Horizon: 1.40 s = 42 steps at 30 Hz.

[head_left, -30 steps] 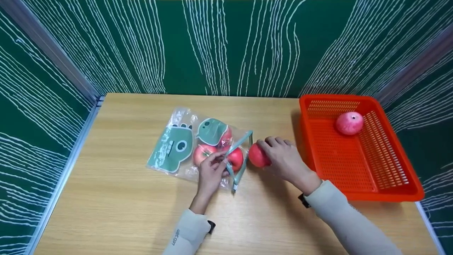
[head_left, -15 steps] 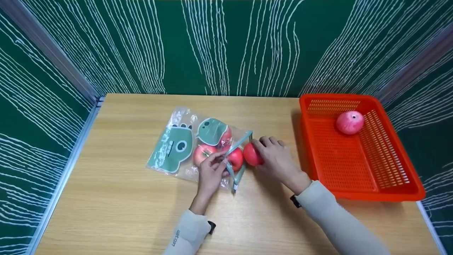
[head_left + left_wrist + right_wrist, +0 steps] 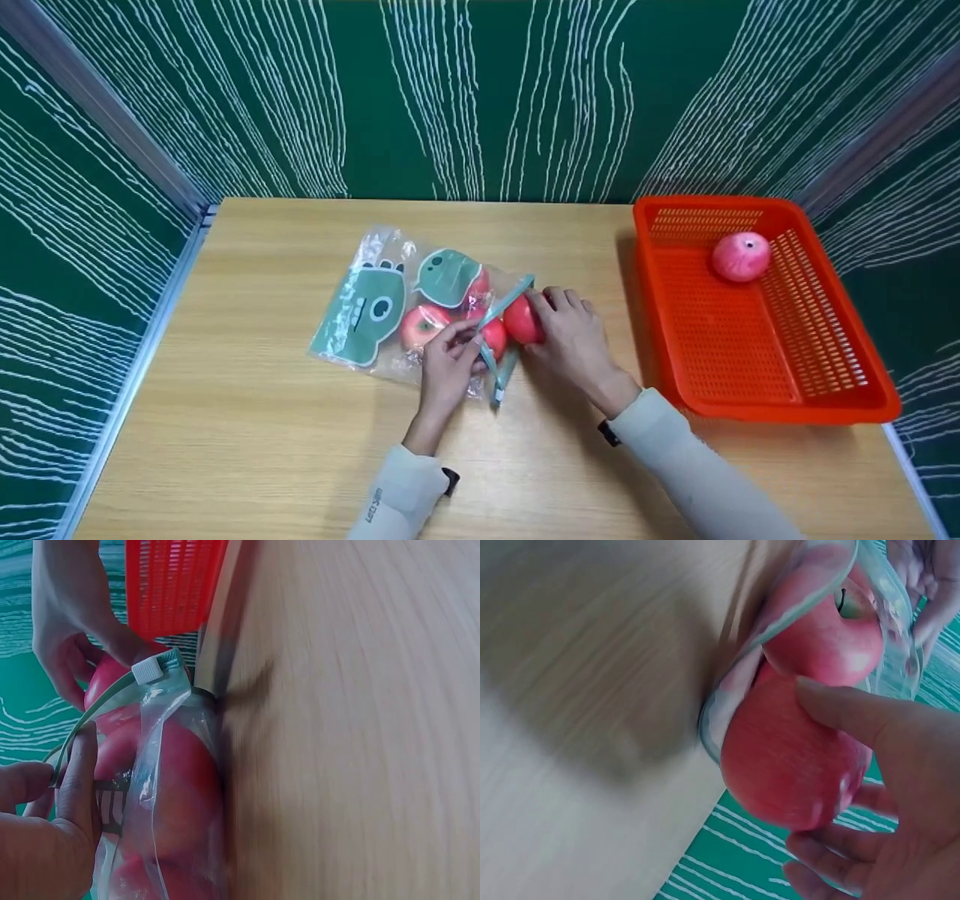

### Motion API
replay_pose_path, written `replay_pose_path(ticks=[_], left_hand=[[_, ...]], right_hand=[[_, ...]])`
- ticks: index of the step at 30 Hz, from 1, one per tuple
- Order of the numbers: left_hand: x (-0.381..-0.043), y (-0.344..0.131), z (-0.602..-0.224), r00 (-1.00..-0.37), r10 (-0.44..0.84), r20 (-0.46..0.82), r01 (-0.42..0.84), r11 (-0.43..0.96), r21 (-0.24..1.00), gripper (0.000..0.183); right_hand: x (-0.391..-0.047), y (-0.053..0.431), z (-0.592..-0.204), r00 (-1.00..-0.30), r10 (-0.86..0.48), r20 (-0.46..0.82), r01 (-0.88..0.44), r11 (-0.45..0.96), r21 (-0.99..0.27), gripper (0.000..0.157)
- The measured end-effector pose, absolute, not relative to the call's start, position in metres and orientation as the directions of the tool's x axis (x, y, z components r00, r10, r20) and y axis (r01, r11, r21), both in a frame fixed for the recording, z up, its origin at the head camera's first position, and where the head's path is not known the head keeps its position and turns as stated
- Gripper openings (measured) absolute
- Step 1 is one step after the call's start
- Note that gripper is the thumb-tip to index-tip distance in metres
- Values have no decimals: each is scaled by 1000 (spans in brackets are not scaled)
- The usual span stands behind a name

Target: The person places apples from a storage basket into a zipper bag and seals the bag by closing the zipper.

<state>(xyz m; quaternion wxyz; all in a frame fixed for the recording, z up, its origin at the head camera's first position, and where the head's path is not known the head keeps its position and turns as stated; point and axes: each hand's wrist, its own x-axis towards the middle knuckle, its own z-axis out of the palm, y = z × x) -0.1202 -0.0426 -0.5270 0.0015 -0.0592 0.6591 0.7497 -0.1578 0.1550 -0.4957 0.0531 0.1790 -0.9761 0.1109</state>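
Observation:
A clear zip bag [image 3: 356, 315] with green cartoon prints lies on its side, its green-edged mouth facing right. Several red apples [image 3: 424, 327] are inside it. My left hand [image 3: 448, 367] pinches the near lip of the mouth between thumb and fingers, holding it apart. In my right hand [image 3: 574, 337] is another red apple [image 3: 791, 757], gripped between thumb and fingers right at the bag's opening. From the right wrist view, this apple overlaps the mouth's edge and sits against an apple with a stem [image 3: 825, 637] inside. The white zip slider [image 3: 148, 670] shows at the mouth's corner.
A red-orange plastic basket [image 3: 757, 412] stands at the right of the wooden table [image 3: 247, 442], with one pink-red round fruit [image 3: 741, 256] in its far right corner. Green walls with white wavy lines [image 3: 495, 97] enclose the back and sides.
My right hand has moved left with its apple, from just outside the bag into its mouth. Apples inside have shifted slightly left. My left hand has stayed on the lip.

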Motion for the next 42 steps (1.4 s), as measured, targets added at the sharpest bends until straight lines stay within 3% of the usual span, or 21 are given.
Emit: replay_pose_path(ticks=[14, 24, 35, 42], left_hand=[[-122, -43, -523, -990, -87, -113, -106, -88, 991, 31], [-122, -40, -520, -990, -100, -99, -88, -115, 990, 31], [-119, -41, -519, -996, -83, -36, -25, -135, 991, 28], [-119, -42, -520, -996, -72, -55, -45, -127, 991, 28]], right_hand=[[-153, 134, -506, -933, -323, 157, -352, 912, -213, 88], [-153, 126, -514, -938, -324, 120, -344, 911, -227, 82], [-157, 118, -525, -911, -356, 210, -390, 908, -150, 73], [-163, 111, -531, -925, -335, 181, -364, 917, -161, 69]])
